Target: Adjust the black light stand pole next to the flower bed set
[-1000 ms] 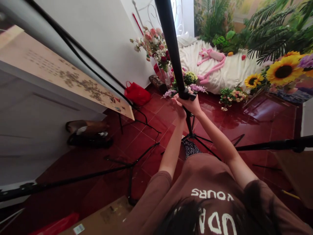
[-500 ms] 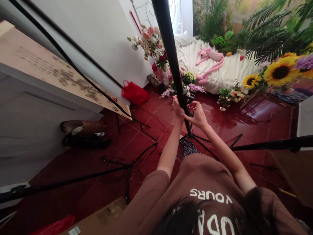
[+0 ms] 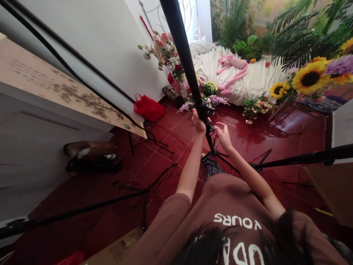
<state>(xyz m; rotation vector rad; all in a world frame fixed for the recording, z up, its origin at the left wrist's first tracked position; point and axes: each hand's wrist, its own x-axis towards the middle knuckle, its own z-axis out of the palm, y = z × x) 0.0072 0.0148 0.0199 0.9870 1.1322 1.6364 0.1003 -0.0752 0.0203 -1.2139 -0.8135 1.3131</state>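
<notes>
A black light stand [image 3: 185,55] rises in front of me, its pole leaning toward the upper left and its legs spread on the floor. My left hand [image 3: 199,123] is wrapped round the pole just below a black clamp collar [image 3: 205,109]. At a lower joint, my right hand [image 3: 223,135] has its fingertips closed on a small black knob [image 3: 211,129] on the pole's right side. The fingers partly hide the knob.
Another black stand [image 3: 82,209] crosses the lower left, and a third pole [image 3: 303,159] reaches in from the right. A red bag [image 3: 150,108] sits by the wall. Flowers [image 3: 217,99], sunflowers [image 3: 310,78] and a pink plush toy [image 3: 235,66] on white cloth [image 3: 245,90] lie beyond.
My right hand has moved down slightly, its spread fingers drawing in to the lower knob. My left hand stays round the pole. The view has shifted a little.
</notes>
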